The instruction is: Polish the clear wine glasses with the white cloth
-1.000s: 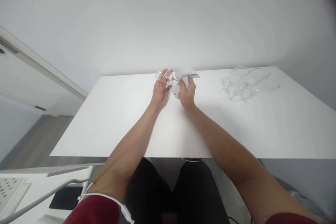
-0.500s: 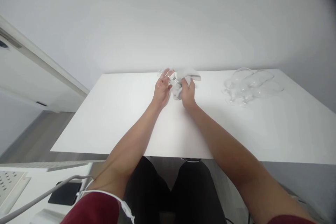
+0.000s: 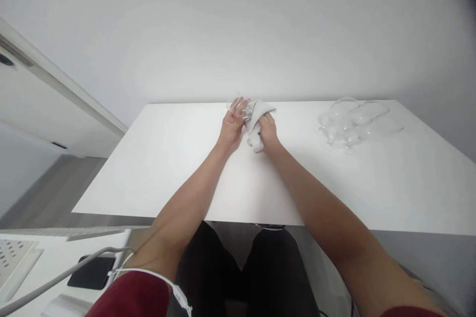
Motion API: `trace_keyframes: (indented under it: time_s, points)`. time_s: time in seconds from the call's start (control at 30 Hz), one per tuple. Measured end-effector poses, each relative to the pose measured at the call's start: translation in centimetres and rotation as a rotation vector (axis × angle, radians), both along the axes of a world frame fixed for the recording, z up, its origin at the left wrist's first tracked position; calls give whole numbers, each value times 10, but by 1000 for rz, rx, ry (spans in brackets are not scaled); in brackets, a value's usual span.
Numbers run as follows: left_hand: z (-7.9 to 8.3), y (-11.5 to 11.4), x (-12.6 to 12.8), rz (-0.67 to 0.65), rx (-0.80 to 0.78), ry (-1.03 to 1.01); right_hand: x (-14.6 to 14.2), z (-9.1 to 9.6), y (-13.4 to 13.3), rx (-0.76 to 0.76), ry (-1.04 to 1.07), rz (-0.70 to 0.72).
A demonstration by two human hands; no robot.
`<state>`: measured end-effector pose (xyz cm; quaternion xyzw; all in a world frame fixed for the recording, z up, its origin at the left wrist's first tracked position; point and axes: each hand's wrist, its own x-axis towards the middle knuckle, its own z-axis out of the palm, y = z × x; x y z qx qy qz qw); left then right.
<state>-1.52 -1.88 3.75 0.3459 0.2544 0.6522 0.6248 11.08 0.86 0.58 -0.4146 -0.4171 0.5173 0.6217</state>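
Observation:
Near the back middle of the white table, my left hand (image 3: 232,121) is closed around part of a clear wine glass (image 3: 247,111). A thin round glass edge shows by its fingertips. My right hand (image 3: 268,129) grips a pale grey cloth (image 3: 259,114) pressed against the glass, with one end hanging below the hand. The cloth and fingers hide much of the glass. To the right stand several clear wine glasses (image 3: 345,124) close together; their see-through outlines overlap.
A white wall (image 3: 238,29) rises behind the table (image 3: 167,173). At lower left, a white side surface (image 3: 29,277) holds a black phone-like slab (image 3: 91,272), with a grey cable (image 3: 67,273) crossing it. A white cord (image 3: 180,297) hangs over my left sleeve.
My right hand has turned the cloth on the glass, and its loose end now hangs lower. The left hand's fingers have drawn in closer to the cloth. The standing glasses are unchanged.

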Motion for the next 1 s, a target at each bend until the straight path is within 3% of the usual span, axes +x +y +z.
trace_keyframes:
  time_s: [0.13, 0.33, 0.47, 0.8, 1.0]
  points:
    - [0, -1, 1, -20, -19, 27, 0, 1, 0, -7, -85, -185]
    - [-4, 3, 2, 23, -17, 98, -3, 8, -9, 234, -311, -402]
    - [-6, 4, 1, 41, -44, 100, -2, 7, -14, 320, -347, -403]
    - [-13, 8, 0, 76, -18, 193, 0, 3, -4, 208, -351, -347]
    - [-11, 7, 1, 102, -91, 121, -1, 1, -3, 228, -320, -320]
